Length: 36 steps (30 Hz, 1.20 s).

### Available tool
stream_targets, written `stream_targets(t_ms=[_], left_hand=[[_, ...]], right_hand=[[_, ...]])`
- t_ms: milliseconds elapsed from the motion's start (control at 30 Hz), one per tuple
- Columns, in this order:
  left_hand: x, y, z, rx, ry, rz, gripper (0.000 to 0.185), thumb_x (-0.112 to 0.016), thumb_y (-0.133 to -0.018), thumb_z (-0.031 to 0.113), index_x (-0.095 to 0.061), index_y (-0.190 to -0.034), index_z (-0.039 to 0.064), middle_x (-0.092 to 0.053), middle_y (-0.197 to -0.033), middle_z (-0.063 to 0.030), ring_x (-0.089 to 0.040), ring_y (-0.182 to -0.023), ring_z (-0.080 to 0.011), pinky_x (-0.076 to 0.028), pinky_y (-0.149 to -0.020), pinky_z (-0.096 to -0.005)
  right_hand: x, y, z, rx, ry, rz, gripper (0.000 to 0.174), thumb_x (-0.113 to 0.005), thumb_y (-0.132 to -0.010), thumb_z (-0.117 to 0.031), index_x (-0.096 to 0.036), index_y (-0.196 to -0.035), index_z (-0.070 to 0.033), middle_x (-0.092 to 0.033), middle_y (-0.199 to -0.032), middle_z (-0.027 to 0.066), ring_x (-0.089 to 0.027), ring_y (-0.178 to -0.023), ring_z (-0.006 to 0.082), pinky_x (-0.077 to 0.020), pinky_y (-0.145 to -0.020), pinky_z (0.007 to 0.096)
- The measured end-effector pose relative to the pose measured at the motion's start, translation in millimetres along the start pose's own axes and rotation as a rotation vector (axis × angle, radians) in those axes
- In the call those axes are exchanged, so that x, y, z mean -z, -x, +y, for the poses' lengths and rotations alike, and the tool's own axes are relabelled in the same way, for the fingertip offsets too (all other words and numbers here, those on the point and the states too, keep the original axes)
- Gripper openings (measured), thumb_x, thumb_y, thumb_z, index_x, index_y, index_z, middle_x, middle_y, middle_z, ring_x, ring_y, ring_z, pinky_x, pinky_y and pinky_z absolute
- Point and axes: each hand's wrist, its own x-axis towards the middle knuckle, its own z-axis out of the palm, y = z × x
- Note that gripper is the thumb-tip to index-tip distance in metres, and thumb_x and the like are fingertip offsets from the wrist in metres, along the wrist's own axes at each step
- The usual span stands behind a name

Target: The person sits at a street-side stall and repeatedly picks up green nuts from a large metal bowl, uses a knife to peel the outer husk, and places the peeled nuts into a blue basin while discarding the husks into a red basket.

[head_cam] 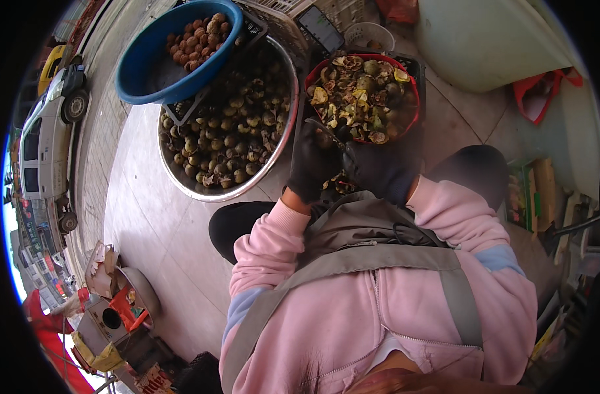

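Both hands wear black gloves and meet in front of my lap, just below a red-rimmed tub heaped with walnut husk pieces. My left hand is curled around a small brownish walnut, mostly covered by the fingers. Close against it, my right hand is closed on a thin dark blade-like tool, whose handle is hidden in the glove. Left of the hands stands a wide metal basin of green-brown walnuts in their husks. Some husk bits show beneath the hands.
A blue plastic basin with cleaned walnuts rests on a black crate over the metal basin's far side. A phone leans behind the tub near a small white basket. A large pale container stands right.
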Motion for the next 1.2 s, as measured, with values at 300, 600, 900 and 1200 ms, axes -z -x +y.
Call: stream_targets(t_ms=[300,600,900,1200], left_hand=[[-7,-1,29,-0.354,-0.359,0.02,0.029,-0.066,-0.073,0.008,-0.067,-0.101,0.002,-0.062,-0.092,-0.018,-0.057,-0.084,-0.0362,-0.045,-0.075,-0.0411],[-11,6,38,-0.193,-0.435,-0.004,0.034,-0.056,-0.076,0.003,-0.06,-0.11,0.002,-0.057,-0.1,-0.0196,-0.053,-0.098,-0.0397,-0.043,-0.084,-0.0431],[1,5,4,-0.249,-0.265,-0.168,0.04,-0.048,-0.079,-0.003,-0.05,-0.119,-0.007,-0.041,-0.135,-0.0242,-0.037,-0.129,-0.0364,-0.027,-0.109,-0.0365],[11,-14,35,-0.305,-0.333,-0.124,0.04,-0.066,-0.075,0.002,-0.053,-0.113,-0.003,-0.059,-0.097,-0.0155,-0.058,-0.085,-0.0308,-0.047,-0.073,-0.0383]], right_hand=[[-11,-5,8,-0.167,0.086,-0.237,0.021,-0.054,-0.079,-0.017,-0.054,-0.094,-0.003,-0.063,-0.07,0.0177,-0.063,-0.065,0.035,-0.05,-0.06,0.0456],[-8,-16,20,-0.322,-0.33,-0.172,0.023,-0.05,-0.087,-0.026,-0.058,-0.092,-0.004,-0.062,-0.076,0.0213,-0.061,-0.072,0.0394,-0.0482,-0.062,0.0448],[-2,-9,27,-0.134,-0.206,-0.011,0.023,-0.051,-0.089,-0.025,-0.058,-0.089,-0.003,-0.06,-0.075,0.0225,-0.059,-0.071,0.0407,-0.0467,-0.062,0.0454],[36,-10,-13,-0.278,-0.283,0.086,0.022,-0.051,-0.089,-0.023,-0.057,-0.086,-0.002,-0.059,-0.071,0.0204,-0.059,-0.066,0.0383,-0.0466,-0.061,0.0441]])
